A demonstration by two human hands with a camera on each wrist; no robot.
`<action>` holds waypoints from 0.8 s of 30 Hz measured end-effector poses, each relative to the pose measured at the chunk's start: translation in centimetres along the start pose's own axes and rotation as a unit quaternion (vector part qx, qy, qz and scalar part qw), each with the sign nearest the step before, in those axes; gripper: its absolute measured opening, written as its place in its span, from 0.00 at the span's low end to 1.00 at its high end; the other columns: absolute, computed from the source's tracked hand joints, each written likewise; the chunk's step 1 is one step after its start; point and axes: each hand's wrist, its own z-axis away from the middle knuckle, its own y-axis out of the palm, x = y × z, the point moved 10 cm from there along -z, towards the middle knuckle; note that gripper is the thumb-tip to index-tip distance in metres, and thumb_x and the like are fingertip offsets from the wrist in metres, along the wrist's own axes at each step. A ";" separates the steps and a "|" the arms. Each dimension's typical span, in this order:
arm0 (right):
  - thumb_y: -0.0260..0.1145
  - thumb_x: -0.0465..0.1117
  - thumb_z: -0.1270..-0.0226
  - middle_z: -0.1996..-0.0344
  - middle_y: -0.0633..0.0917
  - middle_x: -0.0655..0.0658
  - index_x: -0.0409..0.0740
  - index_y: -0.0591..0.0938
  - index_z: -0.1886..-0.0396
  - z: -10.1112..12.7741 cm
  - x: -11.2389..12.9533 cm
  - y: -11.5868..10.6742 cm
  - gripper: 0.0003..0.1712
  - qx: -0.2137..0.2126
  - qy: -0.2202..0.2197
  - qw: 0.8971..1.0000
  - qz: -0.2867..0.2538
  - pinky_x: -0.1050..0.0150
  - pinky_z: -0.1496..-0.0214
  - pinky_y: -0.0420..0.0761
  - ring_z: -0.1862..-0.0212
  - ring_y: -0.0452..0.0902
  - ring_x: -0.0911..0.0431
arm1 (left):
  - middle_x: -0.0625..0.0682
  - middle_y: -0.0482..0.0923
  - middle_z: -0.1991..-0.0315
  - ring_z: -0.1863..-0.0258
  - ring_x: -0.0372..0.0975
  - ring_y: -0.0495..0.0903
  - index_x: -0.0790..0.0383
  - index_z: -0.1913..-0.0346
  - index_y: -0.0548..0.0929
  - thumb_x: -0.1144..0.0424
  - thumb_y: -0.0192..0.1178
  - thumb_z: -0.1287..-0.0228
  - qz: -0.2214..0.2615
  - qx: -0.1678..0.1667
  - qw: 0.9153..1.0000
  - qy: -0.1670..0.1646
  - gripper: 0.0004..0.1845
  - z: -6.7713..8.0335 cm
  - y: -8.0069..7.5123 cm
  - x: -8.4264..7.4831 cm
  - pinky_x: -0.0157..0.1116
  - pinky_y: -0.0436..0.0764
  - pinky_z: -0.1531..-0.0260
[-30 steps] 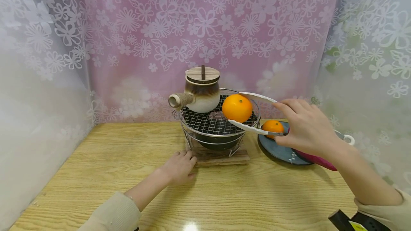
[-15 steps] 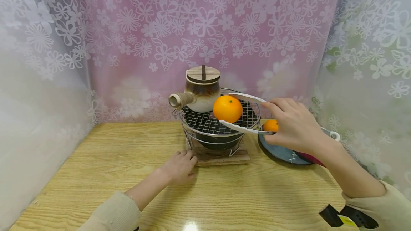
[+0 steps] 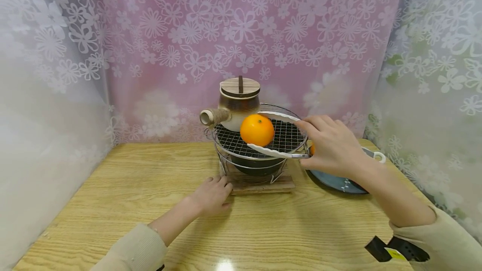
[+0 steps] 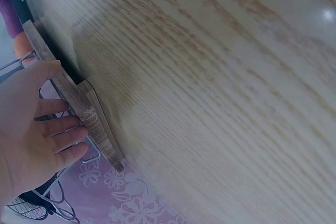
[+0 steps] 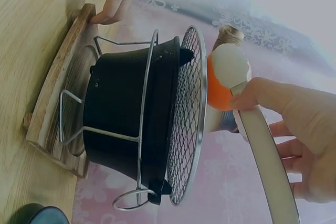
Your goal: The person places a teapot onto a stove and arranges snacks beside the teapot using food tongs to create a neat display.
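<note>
My right hand [image 3: 333, 147] grips a pair of tongs [image 3: 268, 150] with pale, wavy-edged arms. Between their ends sits an orange [image 3: 257, 130], over the round wire mesh [image 3: 288, 139] of a small grill; whether fruit and mesh touch I cannot tell. Behind the orange, on the mesh, stands a clay pot [image 3: 238, 104] with a wooden lid and a twine-wrapped side handle. The grill's black bowl [image 5: 126, 103] sits in a wire stand on a wooden board [image 3: 263, 186]. My left hand [image 3: 211, 195] rests against the board's left end, its fingers [image 4: 63, 139] loosely extended and holding nothing.
At the right, a dark blue plate [image 3: 335, 181] lies partly behind my right arm. A sliver of a second orange [image 3: 311, 149] shows there, mostly hidden by the hand. A pink floral curtain [image 3: 180, 53] hangs behind the wooden table [image 3: 124, 187].
My right hand has moved left with the tongs and the orange, from the grill's right side to in front of the pot, slightly lower. The left hand has stayed at the board.
</note>
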 end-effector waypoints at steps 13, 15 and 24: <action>0.70 0.49 0.63 0.51 0.75 0.38 0.36 0.73 0.42 -1.1 1.0 1.3 0.44 0.019 -0.005 1.000 -0.004 0.47 0.55 0.71 0.50 0.68 0.43 | 0.57 0.71 0.48 0.48 0.49 0.71 0.60 0.49 0.75 0.44 0.55 0.38 0.009 0.014 1.000 -0.004 0.24 -0.1 0.5 0.3 0.43 0.71 0.50; 0.70 0.50 0.64 0.51 0.75 0.38 0.36 0.73 0.42 -1.3 1.1 1.4 0.44 0.022 -0.004 1.000 -0.005 0.47 0.54 0.71 0.50 0.69 0.43 | 0.57 0.71 0.49 0.48 0.49 0.71 0.60 0.50 0.75 0.44 0.55 0.38 0.012 0.014 1.000 -0.004 0.24 0.0 0.4 0.3 0.43 0.71 0.50; 0.69 0.48 0.60 0.49 0.75 0.38 0.36 0.72 0.41 -2.0 1.5 2.2 0.43 0.055 0.008 0.998 -0.015 0.48 0.55 0.71 0.47 0.67 0.43 | 0.57 0.71 0.49 0.49 0.48 0.71 0.60 0.52 0.76 0.46 0.58 0.40 0.007 0.001 1.000 -0.002 0.22 0.1 0.0 0.1 0.43 0.72 0.52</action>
